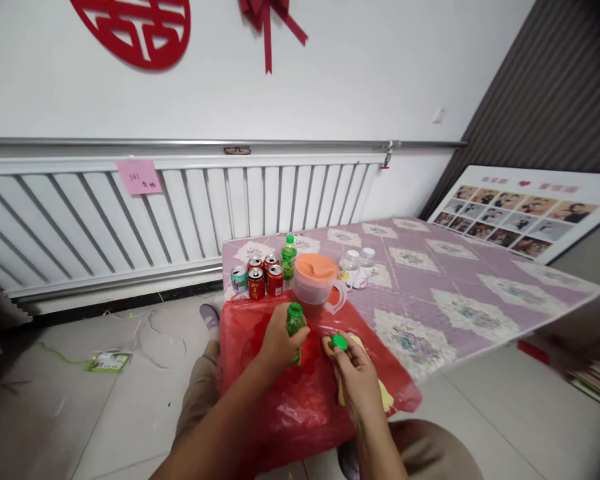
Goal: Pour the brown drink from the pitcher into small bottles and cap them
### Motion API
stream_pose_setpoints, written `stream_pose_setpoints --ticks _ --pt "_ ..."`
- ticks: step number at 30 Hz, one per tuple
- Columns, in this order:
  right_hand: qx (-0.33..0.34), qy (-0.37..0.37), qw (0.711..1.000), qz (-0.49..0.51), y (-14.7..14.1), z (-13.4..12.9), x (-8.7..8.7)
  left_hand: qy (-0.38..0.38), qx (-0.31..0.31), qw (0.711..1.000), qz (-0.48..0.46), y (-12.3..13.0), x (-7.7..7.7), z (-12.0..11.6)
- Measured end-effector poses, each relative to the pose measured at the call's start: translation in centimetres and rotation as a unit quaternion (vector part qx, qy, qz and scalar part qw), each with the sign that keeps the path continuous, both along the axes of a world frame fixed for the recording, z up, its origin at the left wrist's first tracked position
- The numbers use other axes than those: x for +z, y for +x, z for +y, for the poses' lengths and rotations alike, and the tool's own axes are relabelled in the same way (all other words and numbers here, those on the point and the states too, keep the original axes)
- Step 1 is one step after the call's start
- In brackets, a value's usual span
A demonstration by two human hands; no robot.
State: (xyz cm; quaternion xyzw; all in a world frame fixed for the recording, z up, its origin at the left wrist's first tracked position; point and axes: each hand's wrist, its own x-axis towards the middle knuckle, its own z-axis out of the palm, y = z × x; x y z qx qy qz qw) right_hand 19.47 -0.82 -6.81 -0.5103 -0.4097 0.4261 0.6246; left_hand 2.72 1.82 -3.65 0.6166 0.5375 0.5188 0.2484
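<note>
My left hand (279,338) is wrapped round a green plastic bottle (295,320), which stands uncapped over a red plastic sheet (305,407). In my right hand (354,373) a green bottle cap (339,342) is pinched between the fingers, to the right of the bottle and apart from it. Under the right hand lies a yellow cloth (384,395), partly hidden by it. Just beyond the hands stands a clear plastic pitcher (310,293) with an orange lid (317,266); its handle points right.
Left of the pitcher stand several drink cans (257,283) and another green bottle (289,259), capped. Two clear bottles (359,272) with white caps stand to its right. A purple floral tablecloth (430,287) covers the table. Behind runs a white radiator (195,207); a photo board (515,210) leans at right.
</note>
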Motion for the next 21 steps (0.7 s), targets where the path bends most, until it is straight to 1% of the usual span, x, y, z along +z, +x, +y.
stream_pose_setpoints --ticks 2,6,10,13,15,18,21 --pt "-0.004 -0.024 1.000 0.017 0.6 -0.5 -0.4 -0.007 -0.009 1.000 0.002 -0.5 0.2 0.2" --pt "-0.002 -0.052 0.998 0.025 0.9 -1.3 -0.2 -0.015 -0.036 0.999 0.004 -1.5 0.9 0.4" --pt "0.013 -0.059 0.998 -0.002 0.7 -1.9 -0.1 -0.026 -0.066 0.997 0.020 -2.3 1.6 0.6" --pt "0.032 -0.056 0.998 -0.021 0.4 -2.2 0.0 -0.041 -0.091 0.995 0.029 -2.7 1.8 1.0" --pt "0.040 -0.045 0.998 -0.027 0.0 -2.4 0.2 -0.050 -0.093 0.994 0.035 -2.9 1.9 1.2" --pt "0.045 -0.032 0.998 -0.039 -0.5 -2.7 0.4 -0.042 -0.089 0.994 0.047 -3.1 1.9 1.3" --pt "0.064 -0.042 0.996 -0.055 -0.8 -2.8 0.4 -0.036 -0.089 0.995 0.039 -3.4 2.0 1.2"
